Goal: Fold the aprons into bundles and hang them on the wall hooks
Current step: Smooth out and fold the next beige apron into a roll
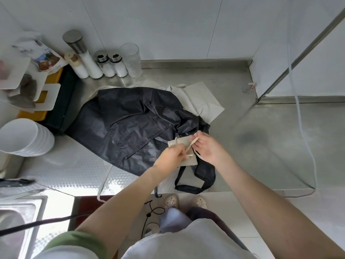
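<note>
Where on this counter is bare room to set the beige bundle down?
For the beige bundle: widest is the bare steel counter right of the black apron, out to the white cable. Smaller: the embossed patch between the stacked bowls and the apron. Crowded: back left, jars and glass.

Head view looks steeply down, seemingly close, onto counter (261, 131).

White panel walls (168, 25); steel counter (261, 128); sink (16, 221) lower left; pale floor tiles (308, 221).
</note>
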Demonstrator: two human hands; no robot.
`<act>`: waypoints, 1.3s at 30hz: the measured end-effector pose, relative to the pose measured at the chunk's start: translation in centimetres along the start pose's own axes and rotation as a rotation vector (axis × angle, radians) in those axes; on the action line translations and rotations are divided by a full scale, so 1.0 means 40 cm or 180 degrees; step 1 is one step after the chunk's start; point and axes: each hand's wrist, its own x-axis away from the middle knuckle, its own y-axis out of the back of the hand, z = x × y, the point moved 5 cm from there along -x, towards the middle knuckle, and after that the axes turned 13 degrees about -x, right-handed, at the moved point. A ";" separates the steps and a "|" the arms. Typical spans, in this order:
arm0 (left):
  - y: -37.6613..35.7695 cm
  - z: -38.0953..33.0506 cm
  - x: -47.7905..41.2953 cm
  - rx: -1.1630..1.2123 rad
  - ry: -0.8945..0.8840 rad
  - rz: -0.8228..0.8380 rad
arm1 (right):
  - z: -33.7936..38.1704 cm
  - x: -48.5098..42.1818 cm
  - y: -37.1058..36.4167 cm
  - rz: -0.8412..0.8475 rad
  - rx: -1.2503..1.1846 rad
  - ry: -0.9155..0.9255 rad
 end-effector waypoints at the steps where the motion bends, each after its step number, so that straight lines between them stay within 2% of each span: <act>1: -0.009 0.007 0.001 0.0226 -0.0024 0.0058 | 0.003 -0.001 0.008 0.0004 -0.0374 0.0048; 4: -0.004 0.037 0.019 0.0834 0.0292 -0.0046 | 0.016 -0.006 0.033 0.0120 -0.0961 0.0197; 7: 0.004 0.069 0.016 0.1263 0.0720 -0.0164 | 0.043 -0.003 0.053 0.0238 -0.0491 0.0546; 8: 0.008 0.078 0.013 0.1333 0.0843 -0.0207 | 0.056 0.001 0.053 0.0259 -0.0099 0.0692; 10: 0.019 0.084 0.011 0.1302 0.1064 -0.0278 | 0.075 0.016 0.044 0.0240 0.1256 0.0874; 13: 0.016 0.099 0.007 0.1167 0.1375 -0.0295 | 0.059 0.016 0.026 0.0464 0.3031 0.0705; 16: 0.021 0.104 0.005 0.1033 0.1557 -0.0285 | 0.036 0.004 0.030 0.0640 0.3971 0.0499; 21: 0.005 0.110 0.019 0.0729 0.1710 -0.0255 | 0.040 0.002 0.029 0.0428 0.5572 0.0630; 25: -0.007 0.104 0.039 0.0696 0.1843 -0.0363 | 0.038 -0.009 0.068 0.0066 0.5551 0.0718; 29: 0.001 0.132 0.031 0.0594 0.1942 -0.0161 | 0.059 -0.011 0.131 -0.0242 0.4557 0.0769; 31: 0.012 0.156 0.035 0.0431 0.1933 -0.0041 | 0.106 -0.003 0.196 -0.0714 0.4286 0.0741; 33: 0.018 0.153 0.035 0.0339 0.1832 -0.0036 | 0.143 0.015 0.256 -0.1220 0.4327 0.0720; 35: 0.019 0.123 0.032 0.0310 0.1657 -0.0093 | 0.144 0.030 0.242 -0.1423 0.4625 0.0943; 37: 0.012 0.089 0.026 0.0267 0.1531 -0.0103 | 0.116 0.042 0.167 -0.1178 0.5040 0.1286; 39: 0.005 0.066 0.019 0.0149 0.1459 -0.0019 | 0.071 0.041 0.086 -0.0468 0.4951 0.1464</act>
